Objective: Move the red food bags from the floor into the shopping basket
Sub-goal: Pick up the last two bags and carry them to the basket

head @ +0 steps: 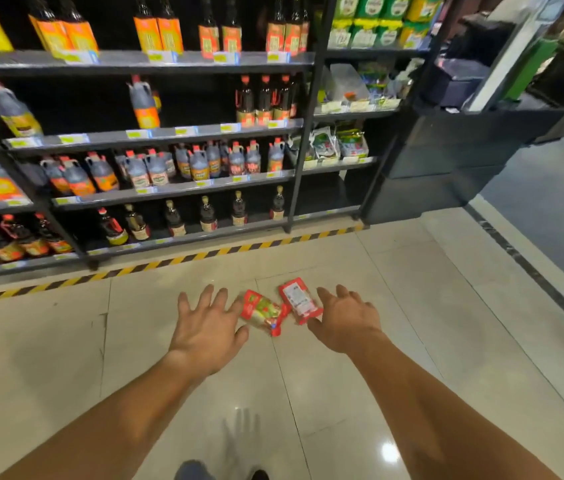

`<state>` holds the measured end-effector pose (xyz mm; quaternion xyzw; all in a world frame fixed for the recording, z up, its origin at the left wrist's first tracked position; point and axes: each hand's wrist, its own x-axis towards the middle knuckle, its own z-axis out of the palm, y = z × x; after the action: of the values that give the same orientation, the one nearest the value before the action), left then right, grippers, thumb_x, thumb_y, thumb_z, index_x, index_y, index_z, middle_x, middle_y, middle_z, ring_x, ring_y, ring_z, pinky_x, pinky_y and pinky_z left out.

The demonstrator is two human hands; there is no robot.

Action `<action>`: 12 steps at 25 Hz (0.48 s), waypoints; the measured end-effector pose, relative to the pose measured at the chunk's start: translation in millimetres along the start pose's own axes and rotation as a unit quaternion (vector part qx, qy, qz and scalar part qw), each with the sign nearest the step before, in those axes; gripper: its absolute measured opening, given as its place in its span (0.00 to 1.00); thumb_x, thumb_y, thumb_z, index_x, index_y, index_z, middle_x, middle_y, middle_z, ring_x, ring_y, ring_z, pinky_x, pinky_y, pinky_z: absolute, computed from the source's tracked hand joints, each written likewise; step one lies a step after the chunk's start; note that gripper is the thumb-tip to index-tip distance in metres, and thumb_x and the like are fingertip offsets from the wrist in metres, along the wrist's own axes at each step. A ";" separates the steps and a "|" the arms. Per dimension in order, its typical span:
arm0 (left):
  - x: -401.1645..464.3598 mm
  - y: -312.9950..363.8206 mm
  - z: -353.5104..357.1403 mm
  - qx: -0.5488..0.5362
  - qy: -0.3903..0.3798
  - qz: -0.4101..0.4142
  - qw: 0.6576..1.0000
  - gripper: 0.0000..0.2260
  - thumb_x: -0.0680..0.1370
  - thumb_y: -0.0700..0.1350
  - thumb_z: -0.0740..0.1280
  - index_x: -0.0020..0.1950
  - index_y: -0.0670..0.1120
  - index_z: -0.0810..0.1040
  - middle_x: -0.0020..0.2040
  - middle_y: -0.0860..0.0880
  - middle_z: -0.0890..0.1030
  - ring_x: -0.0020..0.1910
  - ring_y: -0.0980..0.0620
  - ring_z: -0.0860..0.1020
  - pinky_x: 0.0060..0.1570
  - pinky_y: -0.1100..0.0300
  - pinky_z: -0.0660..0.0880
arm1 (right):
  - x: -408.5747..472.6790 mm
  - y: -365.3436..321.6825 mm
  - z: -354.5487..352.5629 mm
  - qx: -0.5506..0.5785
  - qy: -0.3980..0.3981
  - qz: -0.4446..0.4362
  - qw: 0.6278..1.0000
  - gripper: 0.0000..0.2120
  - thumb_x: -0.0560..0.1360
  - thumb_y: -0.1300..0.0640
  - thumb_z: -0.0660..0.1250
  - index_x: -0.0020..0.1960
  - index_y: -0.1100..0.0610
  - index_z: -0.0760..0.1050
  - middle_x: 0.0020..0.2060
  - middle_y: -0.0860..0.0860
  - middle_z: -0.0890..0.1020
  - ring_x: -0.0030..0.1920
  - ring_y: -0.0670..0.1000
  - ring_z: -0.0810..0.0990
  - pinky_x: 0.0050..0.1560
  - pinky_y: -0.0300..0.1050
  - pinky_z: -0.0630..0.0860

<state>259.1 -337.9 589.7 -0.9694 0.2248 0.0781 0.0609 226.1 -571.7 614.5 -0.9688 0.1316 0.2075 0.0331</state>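
Two red food bags lie flat on the glossy, pale floor tiles (394,306), well clear of the striped yellow-and-black tape line (204,254). The left bag (262,311) is a crinkled plastic pouch with a green-and-white printed panel; it sits just past the thumb of the left hand (206,327). The right bag (299,301) is a flat rectangular pouch showing a white label; its lower edge lies just beside the thumb and forefinger of the right hand (344,322). The two bags meet at their near corners. Both hands are spread wide, fingers straight and splayed, holding nothing. Beyond the fingertips stand dark metal shelves (169,60) stocked with sauce bottles (249,102) and handled jugs (201,164).
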 end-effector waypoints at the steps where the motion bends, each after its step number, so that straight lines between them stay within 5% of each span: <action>1: 22.4 3.5 6.1 -0.004 -0.007 0.001 1.000 0.27 0.80 0.61 0.49 0.78 0.54 0.58 0.77 0.45 0.63 0.77 0.42 0.56 0.69 0.34 0.54 | 21.9 4.6 -3.6 -0.007 -0.007 0.001 1.000 0.33 0.79 0.37 0.60 0.80 0.48 0.57 0.76 0.54 0.65 0.74 0.58 0.65 0.68 0.56 0.67; 9: 238.4 34.8 101.1 -0.050 -0.078 0.035 0.995 0.24 0.79 0.59 0.55 0.71 0.52 0.71 0.69 0.45 0.74 0.67 0.42 0.71 0.62 0.39 0.67 | 244.5 42.6 25.2 -0.021 -0.082 -0.022 0.996 0.27 0.78 0.40 0.60 0.74 0.48 0.64 0.66 0.53 0.73 0.66 0.57 0.72 0.58 0.52 0.71; 12: 319.4 47.1 177.2 -0.064 -0.104 0.031 0.992 0.23 0.80 0.59 0.55 0.72 0.52 0.68 0.69 0.45 0.72 0.66 0.42 0.70 0.60 0.44 0.67 | 349.9 52.4 79.4 -0.018 -0.095 -0.039 0.995 0.23 0.79 0.42 0.59 0.71 0.50 0.68 0.60 0.53 0.76 0.61 0.57 0.76 0.50 0.49 0.69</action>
<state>499.4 -488.8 355.0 -0.9504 0.2420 0.1943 0.0197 488.5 -697.2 397.9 -0.9496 0.0862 0.2992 0.0358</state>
